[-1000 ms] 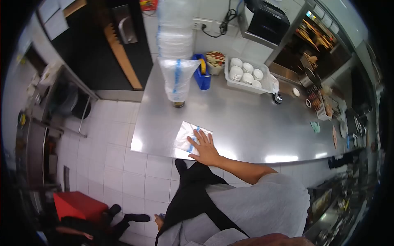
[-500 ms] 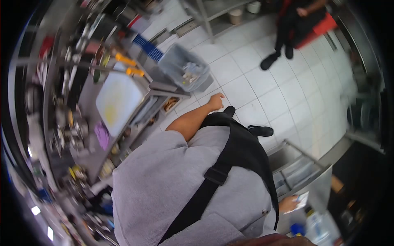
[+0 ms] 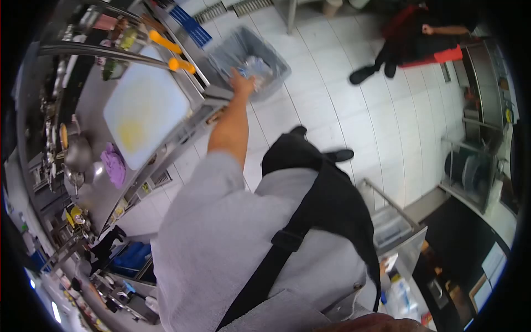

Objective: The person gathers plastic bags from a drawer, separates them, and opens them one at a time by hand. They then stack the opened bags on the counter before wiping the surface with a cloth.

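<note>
My left hand reaches out over the near rim of a grey waste bin, arm stretched, fingers apart. Crumpled clear plastic and other litter lie inside the bin, just beyond the fingertips. Low at my right side, mostly hidden by my black apron, my right hand shows only in a sliver. A small white packet sticks out at its fingers.
A large white cutting board and a purple cloth lie on the steel counter at left. Orange-handled tools stick out near the bin. A seated person's shoe is on the tiled floor. Steel drawers stand at right.
My left hand has moved from beside my body out over the bin, its arm now extended. My right hand has slipped mostly behind the apron, and the view has turned.
</note>
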`<state>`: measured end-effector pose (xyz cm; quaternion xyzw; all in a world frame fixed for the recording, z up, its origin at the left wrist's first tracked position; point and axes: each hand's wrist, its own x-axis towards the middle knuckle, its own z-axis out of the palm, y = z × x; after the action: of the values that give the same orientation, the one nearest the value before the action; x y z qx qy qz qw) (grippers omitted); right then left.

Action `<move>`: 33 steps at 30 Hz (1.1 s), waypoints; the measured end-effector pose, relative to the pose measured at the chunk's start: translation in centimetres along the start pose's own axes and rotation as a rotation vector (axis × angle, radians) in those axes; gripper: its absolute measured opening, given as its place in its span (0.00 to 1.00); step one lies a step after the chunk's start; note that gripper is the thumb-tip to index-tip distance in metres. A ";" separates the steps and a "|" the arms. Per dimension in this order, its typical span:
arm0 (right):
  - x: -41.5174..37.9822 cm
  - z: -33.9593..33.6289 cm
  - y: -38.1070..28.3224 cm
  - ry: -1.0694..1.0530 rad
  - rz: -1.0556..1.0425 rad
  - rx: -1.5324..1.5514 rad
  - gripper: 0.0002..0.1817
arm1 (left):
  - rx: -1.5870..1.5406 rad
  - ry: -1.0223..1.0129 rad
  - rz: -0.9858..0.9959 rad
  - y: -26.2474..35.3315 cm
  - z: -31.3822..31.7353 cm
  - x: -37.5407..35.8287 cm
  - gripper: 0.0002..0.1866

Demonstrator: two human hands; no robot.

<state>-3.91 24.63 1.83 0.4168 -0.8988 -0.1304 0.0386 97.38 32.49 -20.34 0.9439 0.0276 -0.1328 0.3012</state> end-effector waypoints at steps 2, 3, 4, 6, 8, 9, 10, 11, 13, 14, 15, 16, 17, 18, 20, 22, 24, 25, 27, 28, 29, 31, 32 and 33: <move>0.1 -0.4 1.7 -0.008 -0.012 0.002 0.51 | -0.141 -0.175 -0.164 0.3 -0.3 -0.9 0.60; -0.1 -0.6 2.5 -0.018 -0.010 0.003 0.52 | -0.207 -0.249 -0.246 0.4 -0.4 -1.5 0.65; -1.1 -1.3 2.4 -0.027 0.001 0.014 0.53 | -0.147 -0.272 -0.151 0.4 1.1 -2.9 0.62; -2.8 -1.5 2.9 -0.071 0.081 0.097 0.55 | 0.088 -0.251 0.122 -2.8 6.3 -5.8 0.59; -3.5 -0.4 4.2 -0.077 0.148 0.197 0.56 | 0.163 -0.595 0.008 -5.3 11.0 -12.1 0.50; -4.0 0.2 5.2 -0.148 0.064 0.352 0.56 | 0.148 -0.846 -0.007 -4.5 10.9 -16.1 0.48; -4.8 1.5 5.8 -0.244 0.086 0.674 0.50 | 0.186 -1.167 -0.024 -3.2 11.0 -19.9 0.48; -5.1 3.4 6.9 -0.340 0.140 0.989 0.44 | 0.090 -1.342 0.448 -7.7 15.3 -20.8 0.42; -6.3 4.8 5.7 -0.517 0.283 1.188 0.33 | 0.108 -1.477 -0.074 -5.8 16.2 -23.6 0.28; -6.1 5.6 4.5 -0.364 0.118 0.996 0.40 | 0.465 -1.574 0.599 -4.1 16.1 -21.3 0.27; -5.6 9.6 4.1 -0.065 0.306 0.696 0.54 | 0.723 -1.385 1.314 -2.5 15.9 -19.2 0.26; -6.8 5.6 0.5 -0.038 0.334 0.330 0.63 | 0.839 -1.297 1.567 -5.9 21.2 -16.2 0.28; -7.0 3.4 -1.8 -0.104 0.398 0.267 0.65 | 0.895 -1.280 1.381 -2.3 18.3 -12.2 0.26; -7.7 1.1 -3.7 -0.102 0.497 0.314 0.63 | 0.912 -1.254 1.291 1.5 17.2 -12.2 0.25; -7.6 -2.0 -4.7 -0.065 0.561 0.407 0.62 | 0.932 -1.216 1.213 6.5 17.1 -13.8 0.23; -6.9 -2.6 -4.5 0.010 0.527 0.486 0.62 | 0.949 -1.205 1.240 10.4 18.2 -16.4 0.21; -5.1 -1.3 -2.2 0.069 0.606 0.754 0.62 | 0.962 -1.237 1.389 14.0 20.8 -20.2 0.19; -4.5 0.0 -0.8 0.092 0.649 0.874 0.63 | 0.949 -1.259 1.550 15.9 23.4 -22.7 0.18; -3.8 1.2 1.3 0.167 0.566 0.871 0.61 | 0.999 -1.031 2.245 20.6 28.4 -31.4 0.16; -3.4 1.0 2.1 0.158 0.513 0.890 0.61 | 0.827 -1.254 1.827 22.6 29.3 -37.9 0.17; -2.9 0.6 2.6 0.150 0.455 0.909 0.60 | 0.570 -1.396 1.423 25.1 29.1 -45.6 0.19; -1.5 -1.8 2.9 0.059 0.455 0.855 0.56 | 0.453 -1.479 1.702 30.1 24.5 -61.7 0.19; -1.3 -2.5 2.5 0.016 0.456 0.833 0.54 | 0.260 -1.639 1.740 30.7 23.4 -67.7 0.19; -1.4 -2.8 1.9 0.029 0.499 0.838 0.51 | 0.286 -1.708 1.784 31.6 21.2 -73.5 0.17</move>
<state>-3.88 26.29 5.06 0.1701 -0.9458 0.2615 -0.0899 25.82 -3.50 0.38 0.2687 -0.8428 -0.4550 0.1024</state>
